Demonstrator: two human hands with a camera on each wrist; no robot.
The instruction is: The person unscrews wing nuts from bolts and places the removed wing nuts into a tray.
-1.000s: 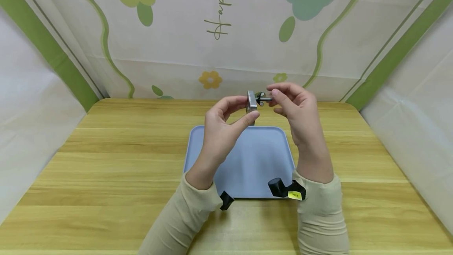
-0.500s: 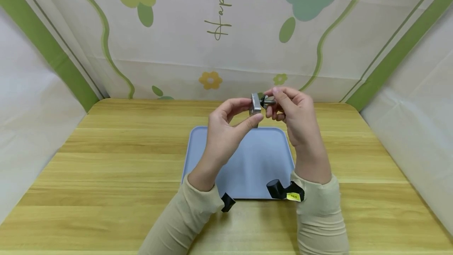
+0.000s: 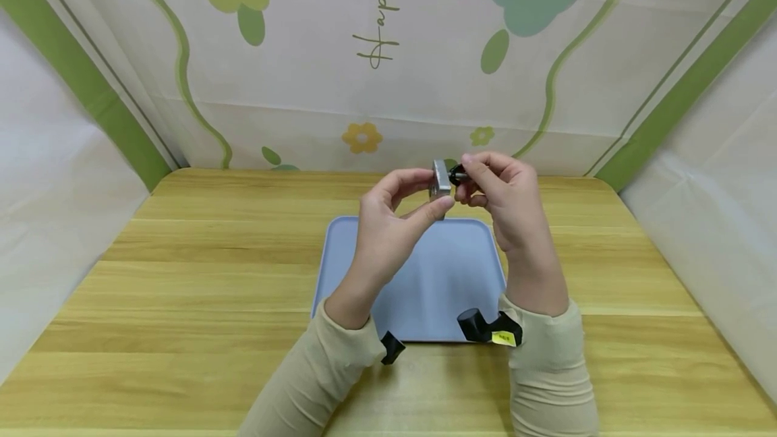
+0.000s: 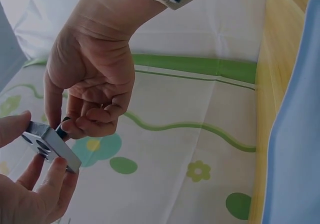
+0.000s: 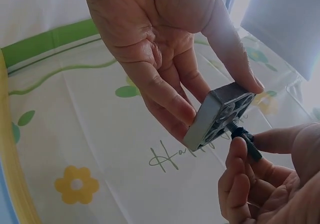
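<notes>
Above the tray, my left hand [image 3: 385, 231] grips a small silver metal block [image 3: 442, 178] by its edges, between thumb and fingers. Holes and recesses mark the block's faces in the right wrist view. A dark threaded bolt [image 5: 254, 153] sticks out from the block's right side and carries a black wing nut [image 5: 242, 133] near the block. My right hand [image 3: 516, 204] pinches the wing nut between thumb and forefinger, its other fingers curled beneath. Those fingers partly cover the nut in the head view.
A light blue tray [image 3: 425, 275] lies on the wooden table [image 3: 182, 288], below both hands. Behind the table hangs a white cloth [image 3: 291, 73] with flowers and lettering. Black camera mounts [image 3: 479, 324] sit on the wrists.
Both hands have drifted slightly, the block moving a little right and down. My right fingers have come from the bolt's free end onto the wing nut, which has turned.
</notes>
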